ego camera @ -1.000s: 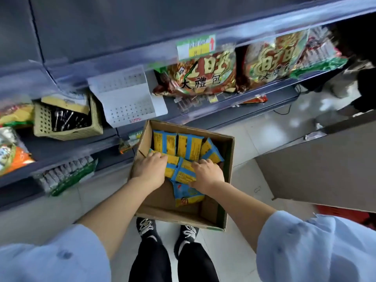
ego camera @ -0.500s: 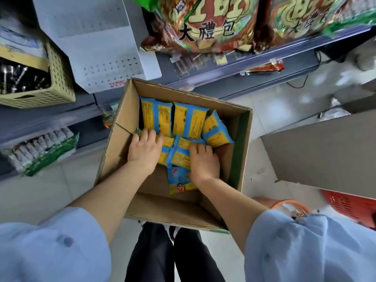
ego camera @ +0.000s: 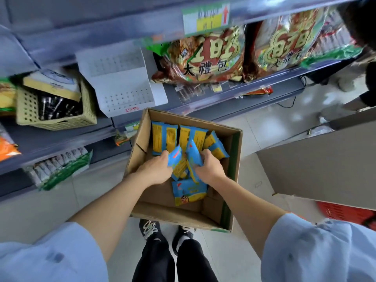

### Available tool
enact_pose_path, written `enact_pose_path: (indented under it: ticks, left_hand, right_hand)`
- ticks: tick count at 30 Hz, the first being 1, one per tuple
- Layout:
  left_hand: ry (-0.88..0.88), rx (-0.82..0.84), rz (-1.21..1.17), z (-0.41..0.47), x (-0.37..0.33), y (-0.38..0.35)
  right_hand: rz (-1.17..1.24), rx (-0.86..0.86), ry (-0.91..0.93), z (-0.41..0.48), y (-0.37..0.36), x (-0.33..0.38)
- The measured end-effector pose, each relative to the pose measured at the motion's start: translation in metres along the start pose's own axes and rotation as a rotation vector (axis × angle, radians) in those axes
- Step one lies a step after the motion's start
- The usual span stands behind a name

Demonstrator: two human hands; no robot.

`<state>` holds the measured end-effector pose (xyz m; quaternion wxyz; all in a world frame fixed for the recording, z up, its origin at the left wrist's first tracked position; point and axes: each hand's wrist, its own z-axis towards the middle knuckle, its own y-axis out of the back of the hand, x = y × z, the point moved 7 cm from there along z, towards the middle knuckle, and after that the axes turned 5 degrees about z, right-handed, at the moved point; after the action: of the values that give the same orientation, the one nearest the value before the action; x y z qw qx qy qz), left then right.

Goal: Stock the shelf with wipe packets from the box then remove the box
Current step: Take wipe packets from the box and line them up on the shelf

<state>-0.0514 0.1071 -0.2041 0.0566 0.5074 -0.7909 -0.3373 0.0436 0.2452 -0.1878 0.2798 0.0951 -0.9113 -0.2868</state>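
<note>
An open cardboard box (ego camera: 232, 180) stands on the floor in front of the grey shelves (ego camera: 61, 139). Inside lie several blue and yellow wipe packets (ego camera: 173, 137). Both my hands are down in the box. My left hand (ego camera: 156, 169) grips packets from the left, one blue packet (ego camera: 174, 157) tilting up beside its fingers. My right hand (ego camera: 209, 167) grips packets from the right, another (ego camera: 193, 153) sticking up between the hands. One packet (ego camera: 189, 192) lies flat on the box floor below my hands.
A yellow basket (ego camera: 55, 119) and a white perforated divider (ego camera: 122, 84) sit on the shelf at left. Large snack bags (ego camera: 205, 58) fill the shelf behind the box. A big cardboard sheet (ego camera: 325, 165) stands at right over a red basket (ego camera: 345, 214). My shoes (ego camera: 166, 231) are just behind the box.
My hands, flat on the packets before, have closed around them and pressed together, tipping packets up between them. The camera view has tilted up toward the shelf.
</note>
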Motion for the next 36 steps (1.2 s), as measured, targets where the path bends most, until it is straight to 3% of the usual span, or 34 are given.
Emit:
enact_pose_path:
  ticks: [5, 13, 17, 25, 36]
  left_hand:
    - [0.052, -0.044, -0.261, -0.033, 0.013, 0.032]
    - [-0.075, -0.074, -0.335, -0.105, 0.029, 0.091]
    - [-0.008, -0.286, -0.204, -0.147, 0.048, 0.123]
    - [0.226, -0.745, -0.074, -0.277, 0.088, 0.164]
    - [0.424, -1.002, -0.083, -0.454, 0.147, 0.176]
  right_hand:
    - [0.208, -0.022, -0.130, -0.030, 0.023, 0.014]
    - [-0.045, -0.027, 0.083, -0.073, 0.050, 0.087]
    - [-0.217, -0.129, 0.238, -0.100, 0.072, 0.130]
    - [-0.318, -0.221, 0.588, -0.175, 0.089, 0.207]
    - [-0.240, -0.173, 0.934, -0.294, 0.073, 0.312]
